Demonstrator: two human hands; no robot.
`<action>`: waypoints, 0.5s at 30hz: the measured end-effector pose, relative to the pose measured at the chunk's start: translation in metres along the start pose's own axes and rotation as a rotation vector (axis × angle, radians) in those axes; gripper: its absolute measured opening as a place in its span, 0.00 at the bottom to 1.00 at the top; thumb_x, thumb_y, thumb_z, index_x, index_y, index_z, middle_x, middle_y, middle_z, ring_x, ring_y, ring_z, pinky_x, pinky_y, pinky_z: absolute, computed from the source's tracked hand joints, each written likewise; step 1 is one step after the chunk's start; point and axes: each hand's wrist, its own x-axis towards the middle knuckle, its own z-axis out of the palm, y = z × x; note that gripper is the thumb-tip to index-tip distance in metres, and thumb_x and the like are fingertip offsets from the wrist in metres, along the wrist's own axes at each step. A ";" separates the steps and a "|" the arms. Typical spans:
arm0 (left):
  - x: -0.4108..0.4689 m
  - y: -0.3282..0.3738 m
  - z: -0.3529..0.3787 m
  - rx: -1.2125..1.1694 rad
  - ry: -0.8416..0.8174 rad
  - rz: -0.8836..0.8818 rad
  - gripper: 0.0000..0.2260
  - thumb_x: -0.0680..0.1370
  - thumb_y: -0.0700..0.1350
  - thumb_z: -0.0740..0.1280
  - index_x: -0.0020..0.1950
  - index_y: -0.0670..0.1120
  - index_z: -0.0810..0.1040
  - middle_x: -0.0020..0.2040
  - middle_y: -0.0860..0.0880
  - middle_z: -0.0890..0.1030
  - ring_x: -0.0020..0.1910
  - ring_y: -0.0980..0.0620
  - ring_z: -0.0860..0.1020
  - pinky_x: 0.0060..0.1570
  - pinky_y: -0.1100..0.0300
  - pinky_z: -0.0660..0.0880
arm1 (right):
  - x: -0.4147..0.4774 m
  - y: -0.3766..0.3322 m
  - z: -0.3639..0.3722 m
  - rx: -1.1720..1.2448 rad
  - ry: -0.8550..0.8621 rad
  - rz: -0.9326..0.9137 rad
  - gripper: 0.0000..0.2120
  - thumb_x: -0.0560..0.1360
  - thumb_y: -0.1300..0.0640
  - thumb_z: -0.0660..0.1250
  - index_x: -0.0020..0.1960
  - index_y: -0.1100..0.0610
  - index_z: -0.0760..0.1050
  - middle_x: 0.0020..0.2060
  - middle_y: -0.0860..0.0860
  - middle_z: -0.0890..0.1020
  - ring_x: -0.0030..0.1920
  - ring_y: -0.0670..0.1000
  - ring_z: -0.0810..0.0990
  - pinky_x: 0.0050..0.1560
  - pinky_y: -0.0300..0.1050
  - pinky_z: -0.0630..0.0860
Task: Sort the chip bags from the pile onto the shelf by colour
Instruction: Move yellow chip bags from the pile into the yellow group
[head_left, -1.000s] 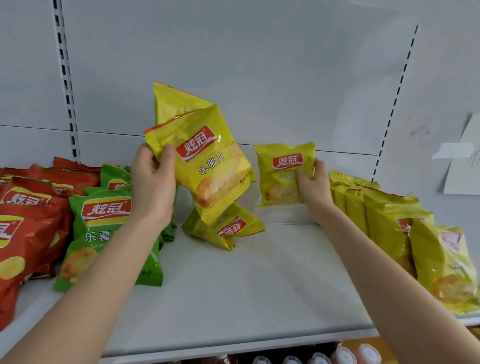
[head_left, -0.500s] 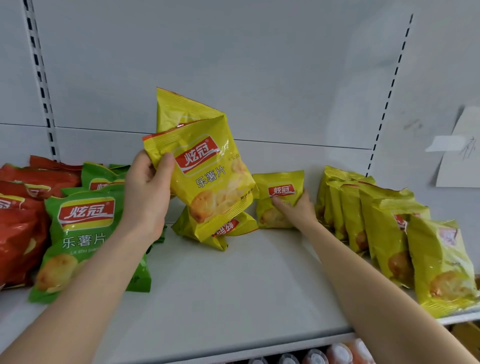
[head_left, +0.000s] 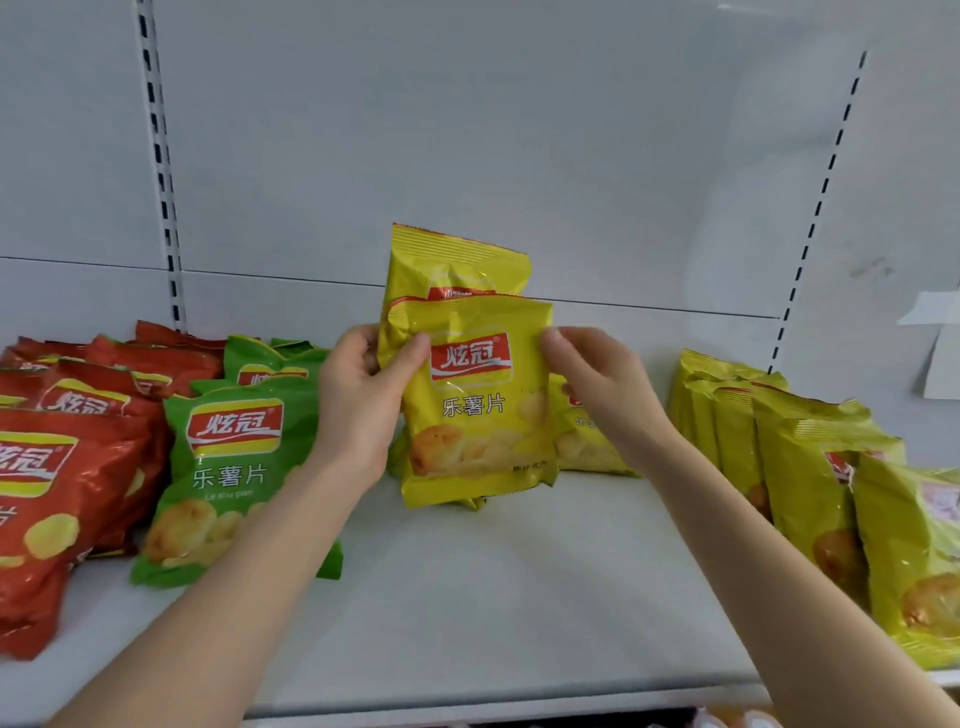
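Your right hand (head_left: 597, 384) has left the small yellow foil chip bag (head_left: 587, 447) standing on the white shelf (head_left: 493, 597) and now pinches the right edge of the two stacked yellow chip bags (head_left: 478, 415) your left hand (head_left: 358, 410) grips above mid-shelf, likely bound for the yellow row (head_left: 810, 467).

The front yellow bag (head_left: 472, 415) covers most of the rear yellow bag (head_left: 457, 260); only its top and a sliver of logo peek out. The left hand (head_left: 363, 400) loses its fingers behind both. The right hand (head_left: 597, 384) blocks the logo of a third yellow bag (head_left: 587, 447). The red bags (head_left: 47, 493) run off the left edge, and the yellow row (head_left: 831, 493) and white paper (head_left: 940, 353) off the right. The fine print along the front yellow bag's bottom is too blurred to read.
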 end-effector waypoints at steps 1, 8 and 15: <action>-0.001 0.001 0.002 -0.006 0.012 -0.004 0.05 0.75 0.41 0.70 0.47 0.47 0.75 0.45 0.48 0.81 0.43 0.53 0.81 0.42 0.61 0.80 | -0.006 -0.008 0.005 0.049 -0.129 0.013 0.15 0.75 0.49 0.66 0.58 0.56 0.75 0.49 0.48 0.82 0.49 0.43 0.81 0.46 0.36 0.77; -0.001 0.003 0.002 -0.003 0.066 0.004 0.06 0.73 0.44 0.71 0.46 0.50 0.75 0.45 0.50 0.81 0.46 0.50 0.81 0.45 0.55 0.78 | 0.010 0.009 -0.006 0.205 0.145 0.118 0.12 0.75 0.51 0.66 0.55 0.56 0.75 0.50 0.54 0.82 0.51 0.53 0.81 0.53 0.56 0.78; -0.004 -0.001 -0.004 0.094 0.117 0.112 0.05 0.77 0.43 0.67 0.45 0.52 0.74 0.44 0.52 0.80 0.46 0.52 0.80 0.47 0.54 0.78 | 0.038 0.049 -0.048 0.096 0.365 0.304 0.05 0.78 0.54 0.60 0.52 0.54 0.68 0.48 0.51 0.76 0.48 0.51 0.76 0.49 0.48 0.74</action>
